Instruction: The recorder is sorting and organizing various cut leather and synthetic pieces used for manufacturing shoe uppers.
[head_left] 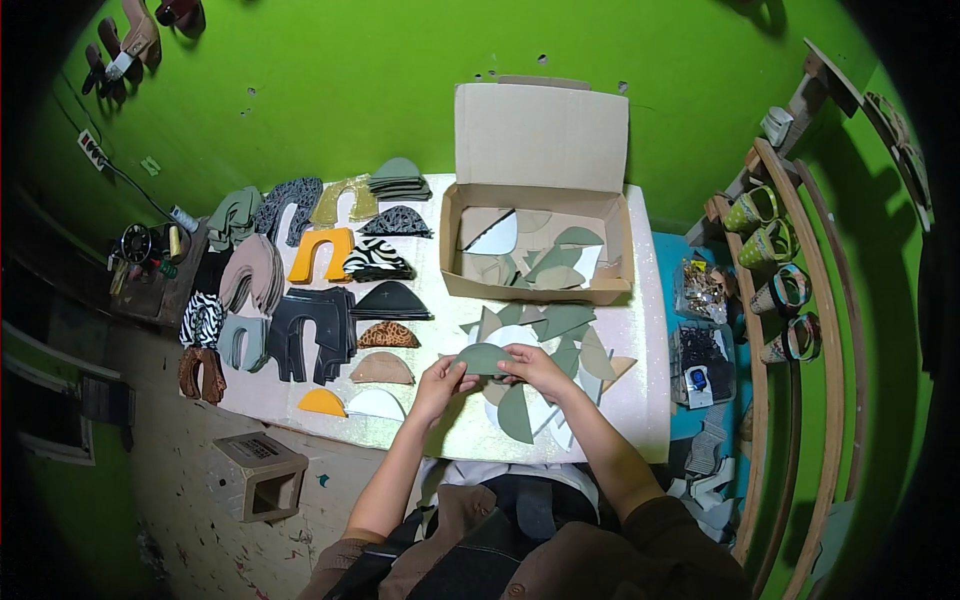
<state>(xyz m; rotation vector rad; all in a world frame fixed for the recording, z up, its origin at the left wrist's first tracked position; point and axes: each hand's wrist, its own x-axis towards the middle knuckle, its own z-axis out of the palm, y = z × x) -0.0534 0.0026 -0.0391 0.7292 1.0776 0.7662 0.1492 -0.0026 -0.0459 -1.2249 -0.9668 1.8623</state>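
Observation:
Between my two hands, above the near part of the table, is a green half-round cut piece (482, 360). My left hand (441, 387) pinches its left end, thumb on top. At the right end, my right hand (532, 368) grips it between thumb and fingers. Under and beyond my hands lies a loose heap of green, tan and white cut pieces (568, 325). Another green half-round piece (515, 415) rests on the heap just nearer than my right hand. Behind the heap stands an open cardboard box (540, 293) with more cut pieces inside.
Left on the white table (645, 400) are stacks of half-round pieces (382, 368) and arch-shaped pieces (312, 325) in several colours and patterns. Sandals (765, 250) hang on a wooden rack at the right, near plastic tubs (703, 350). A sewing machine (140, 250) stands far left; a stool (258, 475) is on the floor.

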